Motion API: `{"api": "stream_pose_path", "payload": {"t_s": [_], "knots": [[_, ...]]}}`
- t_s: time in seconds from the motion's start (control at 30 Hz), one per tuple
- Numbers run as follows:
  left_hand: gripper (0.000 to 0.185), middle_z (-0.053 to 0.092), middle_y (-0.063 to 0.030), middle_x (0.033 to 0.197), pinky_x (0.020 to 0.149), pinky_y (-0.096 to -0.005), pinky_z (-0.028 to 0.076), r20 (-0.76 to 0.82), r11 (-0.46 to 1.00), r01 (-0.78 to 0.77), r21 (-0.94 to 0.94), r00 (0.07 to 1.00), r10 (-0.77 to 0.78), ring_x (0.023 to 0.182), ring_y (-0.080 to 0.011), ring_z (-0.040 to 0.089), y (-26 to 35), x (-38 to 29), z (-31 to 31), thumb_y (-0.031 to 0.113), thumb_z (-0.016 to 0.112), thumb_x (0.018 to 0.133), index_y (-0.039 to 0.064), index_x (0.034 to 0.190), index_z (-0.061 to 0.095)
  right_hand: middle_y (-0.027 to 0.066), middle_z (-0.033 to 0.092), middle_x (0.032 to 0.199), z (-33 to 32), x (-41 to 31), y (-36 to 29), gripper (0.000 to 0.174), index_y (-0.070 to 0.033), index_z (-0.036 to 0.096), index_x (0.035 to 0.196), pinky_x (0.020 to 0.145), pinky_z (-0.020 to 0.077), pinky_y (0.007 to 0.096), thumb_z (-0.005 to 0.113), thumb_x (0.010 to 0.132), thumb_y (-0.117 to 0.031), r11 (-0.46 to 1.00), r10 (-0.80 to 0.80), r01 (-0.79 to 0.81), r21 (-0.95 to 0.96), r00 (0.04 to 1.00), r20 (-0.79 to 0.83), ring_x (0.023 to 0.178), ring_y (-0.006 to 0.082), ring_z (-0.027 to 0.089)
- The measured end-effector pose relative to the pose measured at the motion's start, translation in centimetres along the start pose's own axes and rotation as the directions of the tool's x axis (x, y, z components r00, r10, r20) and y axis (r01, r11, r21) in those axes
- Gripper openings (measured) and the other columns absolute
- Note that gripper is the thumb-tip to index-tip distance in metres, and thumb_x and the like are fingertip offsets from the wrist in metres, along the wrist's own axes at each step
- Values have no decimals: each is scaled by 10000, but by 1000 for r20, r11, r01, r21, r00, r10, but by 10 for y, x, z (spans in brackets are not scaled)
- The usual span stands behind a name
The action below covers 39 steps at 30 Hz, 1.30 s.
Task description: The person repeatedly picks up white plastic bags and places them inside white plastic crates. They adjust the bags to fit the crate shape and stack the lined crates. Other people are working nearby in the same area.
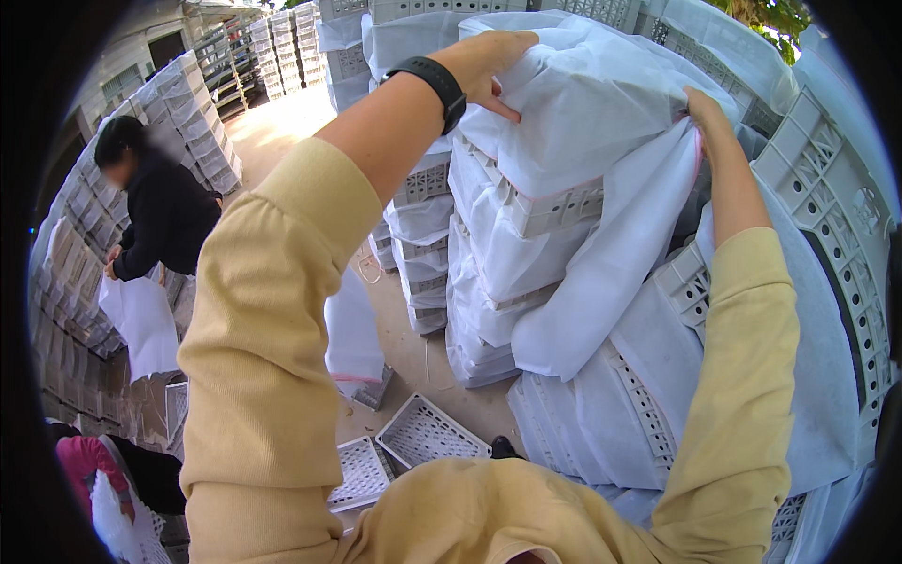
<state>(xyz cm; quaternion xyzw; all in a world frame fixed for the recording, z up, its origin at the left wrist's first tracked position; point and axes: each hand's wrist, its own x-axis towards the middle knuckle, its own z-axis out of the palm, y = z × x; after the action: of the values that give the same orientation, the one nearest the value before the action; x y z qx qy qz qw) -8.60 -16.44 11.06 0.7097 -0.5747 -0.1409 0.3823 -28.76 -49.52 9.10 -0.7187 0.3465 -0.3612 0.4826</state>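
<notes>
A white non-woven fabric cover (585,127) with a pink seam lies over the top crate (564,211), a grey perforated plastic one, on a tall stack. My left hand (493,67), below a black wristband, grips the cover at its upper left, where the cloth bunches; one finger stretches down the side. On the right, my right hand (708,127) pinches the pink-edged fabric near the crate's corner, its fingertips partly hidden. From there a long loose flap of white fabric (606,282) hangs down beside the stack. The lower crates are wrapped in similar white cloth.
Tilted wrapped crates (599,416) lie close at the lower right. Open plastic crates (430,430) sit on the ground near my shoe (504,448). To the left, one person (165,204) holds white fabric; another (106,458) bends at a crate. More crate stacks (190,113) stand behind.
</notes>
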Motion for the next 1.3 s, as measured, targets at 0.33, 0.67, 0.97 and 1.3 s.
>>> {"api": "stream_pose_path", "payload": {"t_s": [0.33, 0.67, 0.97, 1.3], "knots": [[716, 450, -171, 1368, 917, -520, 513, -244, 853, 179, -491, 911, -332, 1236, -353, 467, 26, -35, 29, 515, 551, 899, 39, 1410, 390, 70, 623, 836, 31, -151, -10, 592, -27, 640, 1092, 594, 480, 313, 646, 863, -573, 960, -200, 196, 201, 980, 1, 674, 169, 579], [334, 522, -85, 1084, 669, -234, 490, -662, 908, -335, -251, 744, 91, 786, -108, 564, -39, -351, 197, -38, 676, 827, 8, 1141, 569, 52, 580, 1003, 121, -440, 81, 635, 33, 440, 1380, 765, 450, 194, 742, 822, -6, 815, -109, -180, 551, 886, 450, 853, 71, 554], [125, 666, -28, 889, 693, -206, 498, -115, 284, 43, -958, 848, -518, 784, -79, 631, -65, -453, 229, 57, 668, 911, -5, 1007, 616, 51, 578, 989, 195, -555, 130, 598, 6, 443, 1395, 828, 449, 247, 693, 852, 23, 870, -177, -79, 487, 871, 458, 883, 107, 540], [127, 702, -71, 938, 839, -282, 534, 16, 271, 264, -926, 742, -670, 862, -126, 661, -52, -465, 262, 83, 681, 886, -13, 967, 668, 69, 562, 980, 179, -572, 150, 581, 12, 458, 1379, 834, 513, 324, 679, 842, 42, 920, -303, 118, 374, 819, 486, 941, 157, 582]]}}
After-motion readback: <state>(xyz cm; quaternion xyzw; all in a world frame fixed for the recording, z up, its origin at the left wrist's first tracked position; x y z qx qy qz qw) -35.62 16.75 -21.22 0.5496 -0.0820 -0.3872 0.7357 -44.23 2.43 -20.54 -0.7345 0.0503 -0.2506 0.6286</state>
